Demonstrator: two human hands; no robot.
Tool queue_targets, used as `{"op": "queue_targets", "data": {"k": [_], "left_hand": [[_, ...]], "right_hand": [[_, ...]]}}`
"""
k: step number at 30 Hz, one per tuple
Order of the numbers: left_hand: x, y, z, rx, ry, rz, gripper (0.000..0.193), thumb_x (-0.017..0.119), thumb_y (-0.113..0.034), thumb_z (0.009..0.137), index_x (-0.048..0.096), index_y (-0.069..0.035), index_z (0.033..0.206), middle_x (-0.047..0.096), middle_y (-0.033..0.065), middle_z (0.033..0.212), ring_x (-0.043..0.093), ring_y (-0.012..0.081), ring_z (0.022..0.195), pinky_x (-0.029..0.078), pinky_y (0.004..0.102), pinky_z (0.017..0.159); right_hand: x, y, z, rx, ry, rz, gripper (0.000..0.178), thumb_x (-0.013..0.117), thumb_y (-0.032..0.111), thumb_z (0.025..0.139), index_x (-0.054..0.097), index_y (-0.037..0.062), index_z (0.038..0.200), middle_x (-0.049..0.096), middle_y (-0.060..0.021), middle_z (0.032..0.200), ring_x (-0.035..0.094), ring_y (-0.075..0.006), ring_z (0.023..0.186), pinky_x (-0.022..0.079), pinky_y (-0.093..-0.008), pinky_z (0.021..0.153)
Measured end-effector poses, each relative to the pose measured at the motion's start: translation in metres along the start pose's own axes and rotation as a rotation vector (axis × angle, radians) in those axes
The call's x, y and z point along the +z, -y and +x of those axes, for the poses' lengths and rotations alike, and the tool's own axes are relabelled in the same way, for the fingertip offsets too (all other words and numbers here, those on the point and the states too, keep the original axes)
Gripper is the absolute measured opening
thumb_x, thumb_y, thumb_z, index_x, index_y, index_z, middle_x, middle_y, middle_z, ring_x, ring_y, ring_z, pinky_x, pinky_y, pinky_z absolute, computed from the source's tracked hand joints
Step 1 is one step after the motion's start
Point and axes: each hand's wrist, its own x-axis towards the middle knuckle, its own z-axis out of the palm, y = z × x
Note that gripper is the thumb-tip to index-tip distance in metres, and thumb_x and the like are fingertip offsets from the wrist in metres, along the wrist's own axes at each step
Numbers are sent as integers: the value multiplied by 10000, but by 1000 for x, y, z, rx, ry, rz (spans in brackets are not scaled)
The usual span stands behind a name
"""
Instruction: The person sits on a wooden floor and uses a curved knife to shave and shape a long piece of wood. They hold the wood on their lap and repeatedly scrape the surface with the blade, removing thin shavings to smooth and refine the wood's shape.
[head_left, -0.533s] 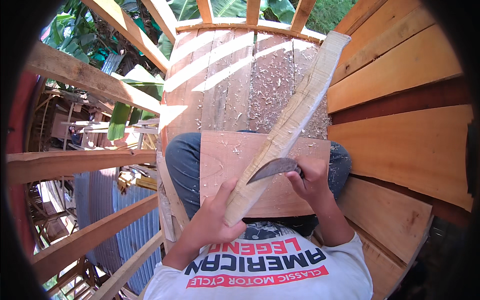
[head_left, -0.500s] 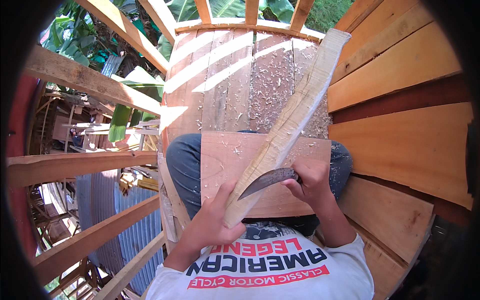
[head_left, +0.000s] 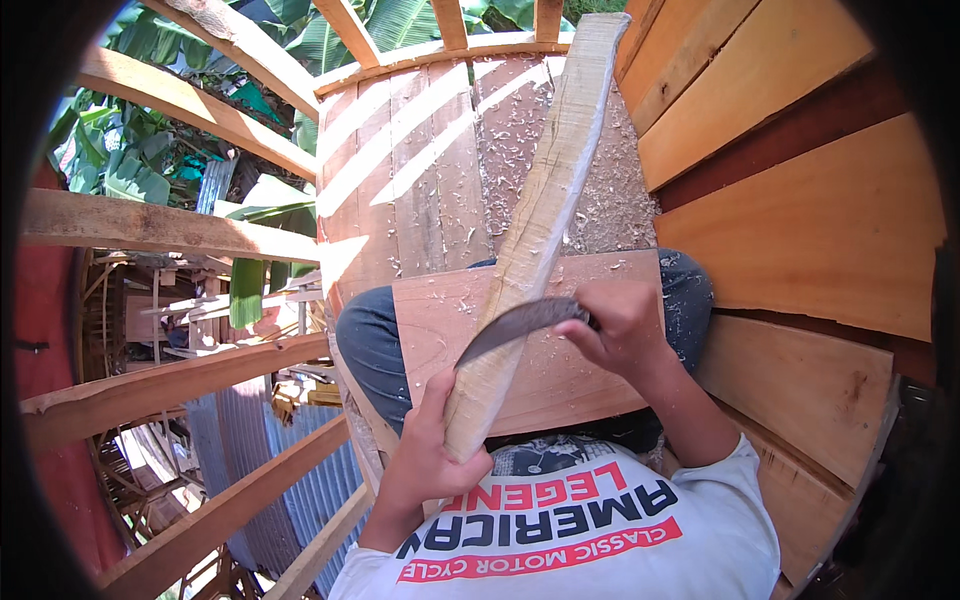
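A long, pale, rough-cut piece of wood slants away from me, its near end over my lap and its far end up by the right wall. My left hand is closed around that near end. In my right hand is a knife with a dark curved blade; the fist hides its handle. The blade lies across the wood, its tip close to my left fingers. Under the wood, a flat reddish board rests across my legs.
Wood shavings litter the plank floor ahead. Slatted timber rails run along the left, with corrugated metal sheets below them. Overlapping boards form the right side. Banana leaves show beyond the far rail.
The piece of wood now stands steeper, its far end shifted left and farther up. The knife blade and my right hand have moved slightly away from me. The whole view has turned a little.
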Motion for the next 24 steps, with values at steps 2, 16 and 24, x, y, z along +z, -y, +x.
{"op": "queue_targets", "data": {"k": [2, 16, 24], "left_hand": [[-1, 0, -1, -32, 9, -24, 772, 654, -122, 618, 364, -7, 1324, 606, 192, 912, 656, 295, 787, 497, 320, 723], [-8, 6, -3, 11, -6, -52, 769, 645, -100, 615, 363, 1, 1324, 600, 167, 873, 646, 264, 779, 486, 301, 713], [-9, 9, -2, -36, 24, -79, 776, 653, -107, 612, 360, 13, 1321, 606, 173, 887, 652, 265, 782, 487, 309, 703]], "right_hand": [[0, -23, 3, 321, -71, 162, 414, 648, 364, 890, 564, 24, 670, 492, -136, 540, 524, -271, 445, 386, -353, 452], [-2, -42, 20, 405, -88, 93, 457, 691, 396, 842, 492, 47, 624, 440, -118, 497, 490, -299, 442, 368, -361, 444], [-4, -34, 36, 441, -82, 160, 423, 699, 401, 830, 522, 62, 648, 462, -112, 532, 522, -275, 459, 388, -354, 446]]}}
